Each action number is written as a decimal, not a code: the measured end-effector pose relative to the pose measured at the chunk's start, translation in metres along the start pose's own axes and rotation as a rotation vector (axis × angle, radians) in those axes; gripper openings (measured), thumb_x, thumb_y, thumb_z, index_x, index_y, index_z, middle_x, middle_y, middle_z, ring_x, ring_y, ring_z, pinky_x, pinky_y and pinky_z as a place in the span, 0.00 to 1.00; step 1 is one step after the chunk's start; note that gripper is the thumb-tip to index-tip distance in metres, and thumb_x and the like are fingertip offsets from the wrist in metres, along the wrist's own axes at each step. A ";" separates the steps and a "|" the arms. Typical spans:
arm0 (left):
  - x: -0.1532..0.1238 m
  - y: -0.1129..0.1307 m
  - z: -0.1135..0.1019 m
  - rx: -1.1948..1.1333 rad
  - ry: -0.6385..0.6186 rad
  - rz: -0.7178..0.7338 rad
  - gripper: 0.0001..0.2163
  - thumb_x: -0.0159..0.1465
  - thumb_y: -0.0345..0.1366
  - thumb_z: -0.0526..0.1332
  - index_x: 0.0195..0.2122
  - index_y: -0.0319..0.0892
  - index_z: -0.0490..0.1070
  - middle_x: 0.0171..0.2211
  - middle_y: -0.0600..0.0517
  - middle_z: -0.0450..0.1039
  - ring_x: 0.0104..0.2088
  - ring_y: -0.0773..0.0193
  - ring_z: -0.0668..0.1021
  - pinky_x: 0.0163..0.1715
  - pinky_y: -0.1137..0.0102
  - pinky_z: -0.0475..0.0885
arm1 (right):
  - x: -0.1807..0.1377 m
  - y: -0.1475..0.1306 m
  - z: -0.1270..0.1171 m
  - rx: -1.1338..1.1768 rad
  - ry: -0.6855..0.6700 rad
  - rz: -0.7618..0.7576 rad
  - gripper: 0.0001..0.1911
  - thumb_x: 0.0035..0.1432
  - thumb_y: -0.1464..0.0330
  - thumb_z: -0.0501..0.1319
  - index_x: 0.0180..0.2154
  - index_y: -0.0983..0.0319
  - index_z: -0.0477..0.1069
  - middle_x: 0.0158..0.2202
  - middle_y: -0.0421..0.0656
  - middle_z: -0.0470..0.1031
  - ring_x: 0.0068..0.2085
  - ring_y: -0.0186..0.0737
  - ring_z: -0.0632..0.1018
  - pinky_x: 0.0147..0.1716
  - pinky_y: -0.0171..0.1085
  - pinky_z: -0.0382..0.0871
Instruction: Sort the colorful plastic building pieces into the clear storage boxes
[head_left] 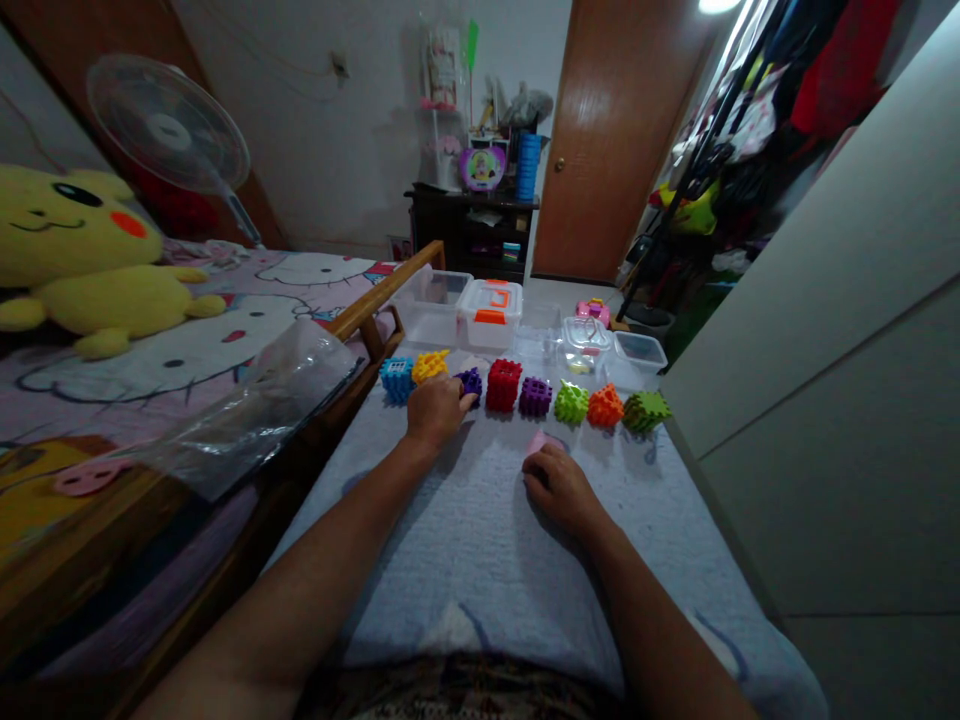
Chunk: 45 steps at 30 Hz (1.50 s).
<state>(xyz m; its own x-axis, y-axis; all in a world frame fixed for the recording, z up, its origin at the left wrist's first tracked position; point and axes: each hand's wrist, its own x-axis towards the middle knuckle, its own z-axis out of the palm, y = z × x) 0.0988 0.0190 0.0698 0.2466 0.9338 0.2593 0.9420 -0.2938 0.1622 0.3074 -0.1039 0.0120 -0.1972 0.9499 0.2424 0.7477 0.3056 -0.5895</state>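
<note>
A row of toy blocks, each shaped like a knobbly cube, crosses the cloth-covered surface in front of me. My left hand (435,412) is closed at the left part of the row, its thumb against a blue-purple block (471,384); its other fingers are partly hidden. Just behind that hand are a yellow block (430,364) and a blue block (397,380). Further right stand a red block (503,385), a purple block (535,397), a lime green block (571,402), an orange block (605,406) and an olive green block (646,411). My right hand (561,488) rests on the cloth with curled fingers, nothing visible in them.
Behind the row stand a clear bin (431,308), a lidded box with orange latches (490,314) and smaller clear containers (587,343). A wooden bed rail (386,290) and plastic bag (262,410) lie left; a pale cabinet (825,400) borders the right.
</note>
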 end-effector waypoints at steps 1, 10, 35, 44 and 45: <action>-0.005 0.002 -0.003 0.004 0.012 0.029 0.14 0.66 0.45 0.59 0.36 0.38 0.77 0.39 0.42 0.77 0.43 0.52 0.77 0.41 0.65 0.69 | 0.000 0.000 0.000 -0.002 -0.001 0.001 0.06 0.55 0.77 0.59 0.32 0.62 0.73 0.34 0.44 0.71 0.40 0.40 0.72 0.41 0.38 0.66; -0.051 0.035 0.004 -0.097 -0.305 0.302 0.09 0.64 0.40 0.60 0.36 0.41 0.75 0.38 0.46 0.76 0.40 0.55 0.77 0.37 0.66 0.67 | 0.000 -0.004 0.003 -0.038 0.025 0.030 0.07 0.56 0.77 0.59 0.33 0.62 0.74 0.33 0.43 0.71 0.37 0.38 0.73 0.39 0.36 0.66; -0.057 0.025 0.050 -0.505 -0.231 0.371 0.05 0.62 0.34 0.56 0.33 0.43 0.71 0.35 0.50 0.71 0.36 0.60 0.75 0.39 0.67 0.68 | 0.079 0.157 -0.186 -0.408 0.405 0.622 0.24 0.53 0.71 0.60 0.53 0.63 0.74 0.38 0.47 0.81 0.36 0.40 0.76 0.36 0.34 0.66; -0.057 0.025 0.048 -0.515 -0.238 0.364 0.05 0.63 0.34 0.56 0.34 0.43 0.71 0.34 0.50 0.71 0.36 0.60 0.75 0.39 0.67 0.68 | 0.084 0.170 -0.176 -0.417 0.348 0.685 0.20 0.54 0.74 0.58 0.48 0.65 0.79 0.39 0.49 0.82 0.37 0.41 0.79 0.38 0.33 0.67; -0.057 0.025 0.048 -0.515 -0.237 0.363 0.05 0.63 0.34 0.56 0.34 0.43 0.71 0.35 0.50 0.71 0.36 0.60 0.75 0.39 0.67 0.68 | 0.084 0.170 -0.175 -0.421 0.358 0.686 0.19 0.55 0.74 0.58 0.47 0.65 0.79 0.39 0.50 0.82 0.38 0.41 0.80 0.39 0.33 0.67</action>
<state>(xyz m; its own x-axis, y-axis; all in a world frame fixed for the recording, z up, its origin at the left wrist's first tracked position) 0.1190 -0.0320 0.0129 0.6256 0.7598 0.1769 0.5757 -0.6027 0.5525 0.5288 0.0160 0.0674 0.5389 0.8164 0.2076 0.8139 -0.4410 -0.3783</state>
